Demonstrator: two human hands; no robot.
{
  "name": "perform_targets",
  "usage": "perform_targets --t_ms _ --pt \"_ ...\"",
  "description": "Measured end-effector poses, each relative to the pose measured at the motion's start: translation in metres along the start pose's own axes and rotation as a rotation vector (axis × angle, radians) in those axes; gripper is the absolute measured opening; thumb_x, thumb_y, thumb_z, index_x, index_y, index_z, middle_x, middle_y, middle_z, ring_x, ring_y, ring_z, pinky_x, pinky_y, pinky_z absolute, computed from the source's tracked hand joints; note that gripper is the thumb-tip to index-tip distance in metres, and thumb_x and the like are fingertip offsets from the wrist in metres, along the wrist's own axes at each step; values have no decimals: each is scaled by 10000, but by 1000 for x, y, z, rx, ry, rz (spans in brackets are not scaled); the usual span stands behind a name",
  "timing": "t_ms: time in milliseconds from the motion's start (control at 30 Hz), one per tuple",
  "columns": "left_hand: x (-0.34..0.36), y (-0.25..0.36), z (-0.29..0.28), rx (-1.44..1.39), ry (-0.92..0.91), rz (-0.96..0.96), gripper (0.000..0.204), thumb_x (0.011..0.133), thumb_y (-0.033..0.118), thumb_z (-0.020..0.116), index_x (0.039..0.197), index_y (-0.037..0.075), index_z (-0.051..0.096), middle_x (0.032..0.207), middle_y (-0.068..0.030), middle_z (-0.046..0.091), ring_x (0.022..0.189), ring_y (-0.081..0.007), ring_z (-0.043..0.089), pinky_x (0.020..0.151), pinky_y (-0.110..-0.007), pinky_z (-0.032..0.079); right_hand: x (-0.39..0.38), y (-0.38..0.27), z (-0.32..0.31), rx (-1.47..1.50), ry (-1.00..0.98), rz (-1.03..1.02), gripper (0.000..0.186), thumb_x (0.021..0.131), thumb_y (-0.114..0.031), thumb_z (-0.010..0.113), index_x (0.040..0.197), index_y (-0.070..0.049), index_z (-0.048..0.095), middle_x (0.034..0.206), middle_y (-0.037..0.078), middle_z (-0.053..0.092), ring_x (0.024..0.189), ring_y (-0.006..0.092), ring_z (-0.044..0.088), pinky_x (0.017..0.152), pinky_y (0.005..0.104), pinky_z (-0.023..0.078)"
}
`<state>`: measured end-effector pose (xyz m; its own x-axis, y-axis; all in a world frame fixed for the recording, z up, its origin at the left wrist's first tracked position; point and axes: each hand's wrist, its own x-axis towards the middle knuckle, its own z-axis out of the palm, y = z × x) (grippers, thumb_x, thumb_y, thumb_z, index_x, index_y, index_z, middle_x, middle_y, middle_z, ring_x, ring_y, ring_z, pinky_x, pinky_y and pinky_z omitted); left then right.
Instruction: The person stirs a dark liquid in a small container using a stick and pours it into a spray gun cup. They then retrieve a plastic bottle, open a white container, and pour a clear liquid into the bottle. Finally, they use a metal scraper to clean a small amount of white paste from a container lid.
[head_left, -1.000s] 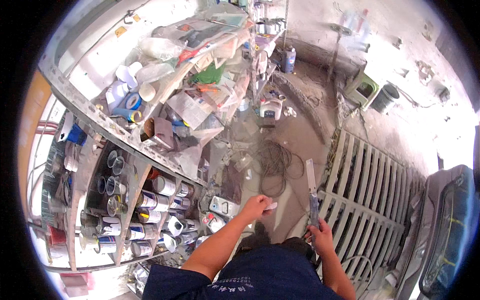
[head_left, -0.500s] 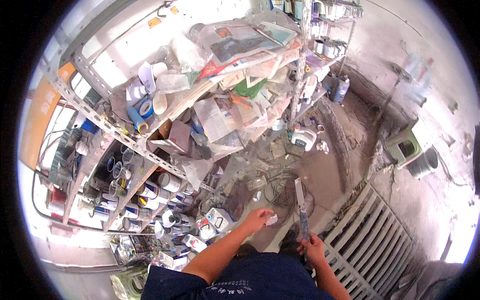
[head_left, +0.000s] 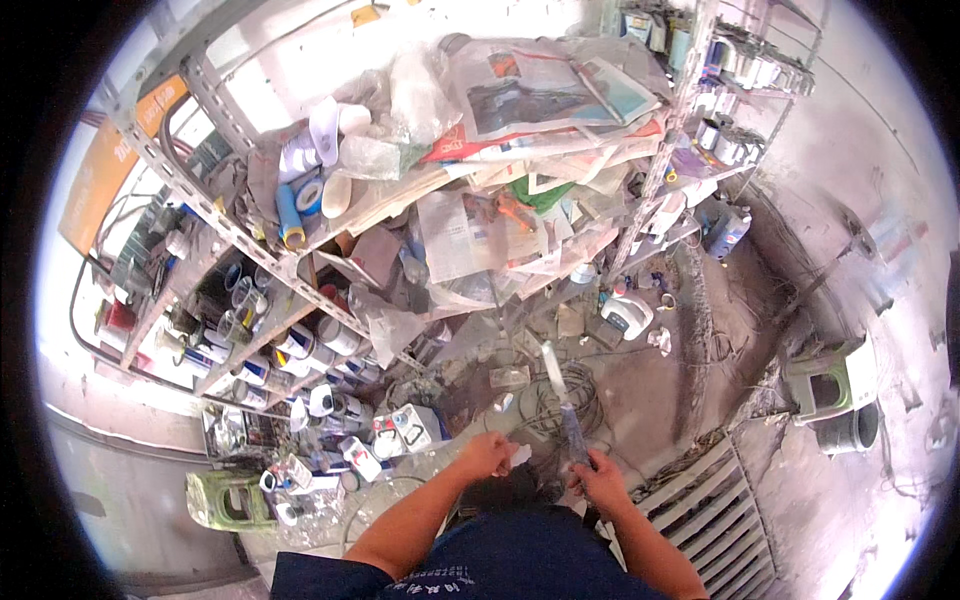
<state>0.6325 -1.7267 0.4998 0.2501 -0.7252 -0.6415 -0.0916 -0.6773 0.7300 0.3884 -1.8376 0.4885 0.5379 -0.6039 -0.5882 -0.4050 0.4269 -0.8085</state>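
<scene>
Between the fingers of my left hand is a small crumpled white scrap, perhaps paper. My right hand is closed round the wrapped, bluish-grey handle of a long flat-bladed knife. Its pale blade points up and away, over a coil of hose or cable on the floor. The two hands are apart, in front of my dark shirt, and the blade does not touch the scrap.
A metal shelf at the left holds paint cans, tape rolls and piled newspapers. White jugs stand below. Beyond the coil is another white jug. A slatted grate, green stool and dark bucket are at the right.
My view has turned, so the shelves sit further right. The knife now leans leftward, its blade closer to my left hand. Both hands keep hold of their things.
</scene>
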Motion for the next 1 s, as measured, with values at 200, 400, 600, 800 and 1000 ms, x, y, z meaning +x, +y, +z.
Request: perform_targets --t_ms 200,400,600,800,1000 --pt "63 -30 1 106 -2 152 331 880 358 619 849 29 636 787 -131 675 686 -226 649 652 -369 504 35 -56 14 -280 -91 -21 375 896 -94 578 1265 -35 542 745 88 632 579 140 590 495 281 470" --pt "97 -64 19 479 310 459 354 875 306 580 1136 69 614 1116 -231 628 1013 -381 617 862 -435 488 73 -68 -3 -163 -62 17 405 907 -79 564 1304 -24 502 839 80 629 636 153 610 515 283 492" --pt "60 -106 10 823 -35 112 321 895 304 514 1087 73 627 1122 -241 624 991 -446 611 860 -498 494 93 -96 -24 -123 -92 108 354 913 -70 542 1263 -28 514 902 84 641 651 153 616 523 277 501" --pt "-17 -79 59 291 221 -349 287 874 237 479 947 23 656 1045 -248 641 956 -414 634 808 -506 517 135 -97 -59 -248 -240 136 343 908 -88 546 1249 -46 527 942 89 656 651 148 623 527 278 502" --pt "-29 -116 158 494 50 -248 338 884 287 482 858 -3 651 959 -248 663 957 -430 629 819 -515 503 176 -102 -99 -229 -466 96 433 890 -127 606 1294 -12 499 884 83 636 626 162 636 510 298 507"
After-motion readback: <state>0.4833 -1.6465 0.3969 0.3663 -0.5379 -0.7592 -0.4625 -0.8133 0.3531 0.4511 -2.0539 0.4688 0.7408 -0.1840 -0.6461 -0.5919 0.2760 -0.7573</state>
